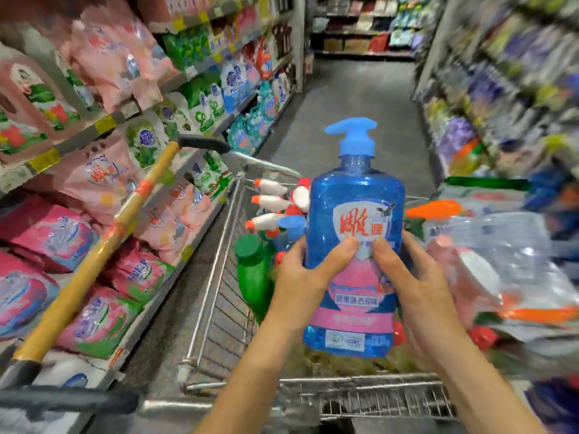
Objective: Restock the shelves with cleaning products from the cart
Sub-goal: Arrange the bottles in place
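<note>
A large blue pump bottle (354, 189) with a red, white and pink label stands upright above the wire cart (216, 296). My left hand (300, 277) grips its left side, thumb across the label. My right hand (416, 277) grips its right side, thumb on the label too. Inside the cart lie a green bottle (253, 277), several white spray bottles with orange tips (269, 203) and a clear bag of products (501, 270). Shelves of pink and green detergent pouches (103, 170) run along the left.
A yellow-handled mop or broom (94, 264) leans across the cart's left side against the shelves. The grey aisle floor (354, 98) stretches ahead. Blurred shelves of goods (501, 89) line the right, and more shelving closes the aisle's far end.
</note>
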`<move>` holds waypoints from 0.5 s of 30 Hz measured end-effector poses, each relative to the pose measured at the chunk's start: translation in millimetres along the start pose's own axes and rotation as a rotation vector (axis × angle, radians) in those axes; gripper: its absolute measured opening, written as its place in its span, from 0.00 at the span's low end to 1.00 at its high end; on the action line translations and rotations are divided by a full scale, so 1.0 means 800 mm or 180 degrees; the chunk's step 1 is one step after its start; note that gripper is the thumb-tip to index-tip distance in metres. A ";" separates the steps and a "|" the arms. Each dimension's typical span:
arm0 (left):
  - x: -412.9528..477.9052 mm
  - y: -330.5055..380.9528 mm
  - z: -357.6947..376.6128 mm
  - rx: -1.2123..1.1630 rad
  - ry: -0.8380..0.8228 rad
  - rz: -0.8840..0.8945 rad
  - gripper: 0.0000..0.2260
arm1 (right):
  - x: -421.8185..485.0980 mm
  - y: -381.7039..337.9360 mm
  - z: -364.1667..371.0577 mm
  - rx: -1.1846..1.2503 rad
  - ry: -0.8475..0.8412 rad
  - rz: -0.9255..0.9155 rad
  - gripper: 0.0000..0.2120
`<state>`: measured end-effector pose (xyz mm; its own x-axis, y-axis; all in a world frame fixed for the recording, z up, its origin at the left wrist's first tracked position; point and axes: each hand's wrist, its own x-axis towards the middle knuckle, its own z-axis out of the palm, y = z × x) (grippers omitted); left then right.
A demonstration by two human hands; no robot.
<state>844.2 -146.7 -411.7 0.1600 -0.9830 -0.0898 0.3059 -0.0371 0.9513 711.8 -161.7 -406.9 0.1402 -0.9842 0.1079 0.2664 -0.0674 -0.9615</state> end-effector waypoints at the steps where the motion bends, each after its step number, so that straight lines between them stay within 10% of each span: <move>1: -0.004 -0.005 0.012 0.0027 -0.0174 -0.0049 0.24 | -0.012 -0.005 -0.013 -0.0015 0.0129 -0.0044 0.18; 15: -0.165 0.002 0.223 0.0192 -0.2353 -0.0064 0.26 | -0.245 -0.151 -0.151 -0.0408 0.1719 -0.0980 0.19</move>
<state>656.5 -49.4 -345.5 -0.5251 -0.8458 0.0941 0.2465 -0.0454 0.9681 537.2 19.3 -342.6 -0.4343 -0.8581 0.2738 0.0970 -0.3468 -0.9329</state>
